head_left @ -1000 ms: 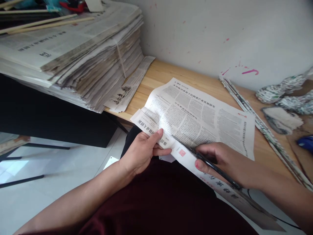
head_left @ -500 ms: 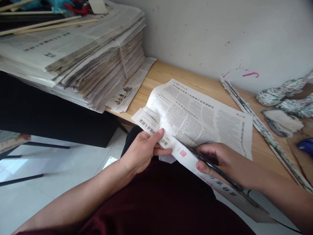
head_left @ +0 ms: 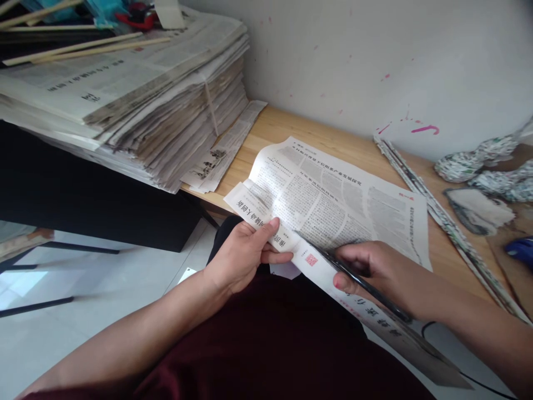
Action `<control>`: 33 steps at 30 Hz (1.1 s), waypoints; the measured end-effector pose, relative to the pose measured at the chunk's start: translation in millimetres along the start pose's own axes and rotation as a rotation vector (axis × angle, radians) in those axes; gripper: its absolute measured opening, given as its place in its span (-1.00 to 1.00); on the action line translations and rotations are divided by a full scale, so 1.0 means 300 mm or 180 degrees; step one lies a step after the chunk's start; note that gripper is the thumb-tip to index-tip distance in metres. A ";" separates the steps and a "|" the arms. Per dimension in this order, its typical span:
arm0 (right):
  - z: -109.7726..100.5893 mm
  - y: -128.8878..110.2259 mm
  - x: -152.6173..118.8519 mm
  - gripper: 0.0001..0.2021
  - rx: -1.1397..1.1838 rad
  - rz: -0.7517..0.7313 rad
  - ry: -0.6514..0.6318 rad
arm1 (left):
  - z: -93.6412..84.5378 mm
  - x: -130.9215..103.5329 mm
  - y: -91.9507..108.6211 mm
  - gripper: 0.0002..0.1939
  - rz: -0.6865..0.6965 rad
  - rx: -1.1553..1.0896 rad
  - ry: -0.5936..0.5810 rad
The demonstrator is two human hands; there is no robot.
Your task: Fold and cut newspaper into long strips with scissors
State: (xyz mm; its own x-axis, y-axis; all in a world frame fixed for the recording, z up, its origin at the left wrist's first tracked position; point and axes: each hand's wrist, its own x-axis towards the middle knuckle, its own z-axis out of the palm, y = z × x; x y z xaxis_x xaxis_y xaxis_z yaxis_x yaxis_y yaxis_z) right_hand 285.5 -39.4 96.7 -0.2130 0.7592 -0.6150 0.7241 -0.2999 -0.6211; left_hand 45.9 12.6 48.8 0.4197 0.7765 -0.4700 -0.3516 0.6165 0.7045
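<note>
Left hand [head_left: 241, 255] pinches a thin paper strip [head_left: 311, 261] along the near edge of a creased newspaper sheet [head_left: 333, 203] spread over the smooth wooden table [head_left: 277, 122], while the right hand [head_left: 389, 275] grips a slim black cutting tool [head_left: 370, 289] against the paper. Slender paper rods [head_left: 460, 239] lie at right; a thick, ragged-edged newspaper stack [head_left: 175, 122] rises at far left.

Newspaper stack [head_left: 175, 119] left, rods [head_left: 452, 229] right; newspaper sheet [head_left: 333, 189] between, partly on desk [head_left: 275, 125]
</note>
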 end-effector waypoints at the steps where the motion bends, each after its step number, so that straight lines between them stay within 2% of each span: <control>1: -0.001 0.000 0.001 -0.47 -0.0016 -0.0007 0.0014 | 0.000 -0.001 0.001 -0.80 0.0007 -0.0005 0.0011; 11: -0.071 -0.039 -0.011 -0.48 -0.0004 0.0036 0.0069 | 0.034 0.025 0.013 -0.74 0.0101 -0.0015 -0.0054; 19: -0.049 0.004 0.008 -0.57 0.0139 0.0037 -0.0128 | 0.035 0.019 -0.014 -0.78 0.0001 -0.0209 -0.0044; 23: -0.050 -0.022 0.022 -0.56 -0.0014 -0.0013 -0.0169 | 0.038 0.003 -0.018 -0.83 -0.0008 -0.0259 -0.0180; 33: -0.054 -0.065 0.028 -0.50 -0.0003 0.0056 -0.0120 | 0.037 -0.002 0.003 -0.85 0.0009 -0.0305 -0.0078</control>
State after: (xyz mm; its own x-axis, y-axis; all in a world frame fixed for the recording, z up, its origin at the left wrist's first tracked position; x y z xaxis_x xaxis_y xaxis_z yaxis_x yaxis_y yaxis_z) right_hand 280.2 -17.8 111.4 -0.2249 0.7315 -0.6437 0.7286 -0.3123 -0.6095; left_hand 54.7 11.2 55.6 0.4386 0.7755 -0.4540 -0.4307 0.6248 0.6512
